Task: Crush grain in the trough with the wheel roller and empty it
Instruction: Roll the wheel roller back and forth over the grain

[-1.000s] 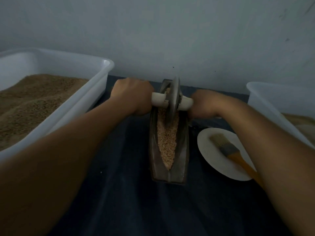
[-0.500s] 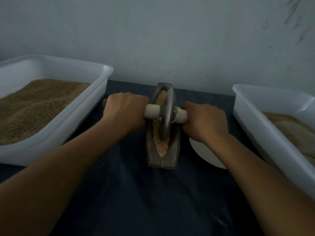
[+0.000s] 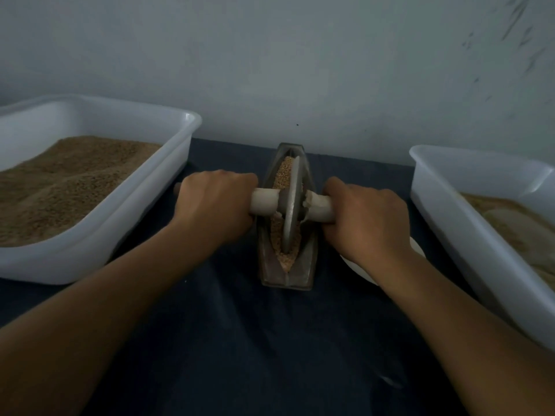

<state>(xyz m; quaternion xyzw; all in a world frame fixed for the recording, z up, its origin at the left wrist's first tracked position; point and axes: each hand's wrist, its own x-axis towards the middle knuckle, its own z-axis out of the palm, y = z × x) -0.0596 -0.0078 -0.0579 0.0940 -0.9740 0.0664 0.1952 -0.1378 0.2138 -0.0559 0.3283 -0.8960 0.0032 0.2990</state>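
Your left hand [image 3: 214, 202] and right hand [image 3: 365, 219] each grip the axle [image 3: 264, 202] beside the wheel [image 3: 290, 208], fingers wrapped round it, keeping it upright in the trough [image 3: 309, 259] at frame centre.

Pale grey wall [image 3: 270, 61] behind, scuffed dark at its upper right; dark blue cloth [image 3: 255, 349] covers the table to its far edge; lighting dim

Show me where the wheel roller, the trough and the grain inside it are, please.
wheel roller [image 3: 290, 205], head view, on the metal disc's face.
trough [image 3: 307, 259], head view, on its right sloping wall.
grain [image 3: 283, 172], head view, on the heap beyond the wheel.
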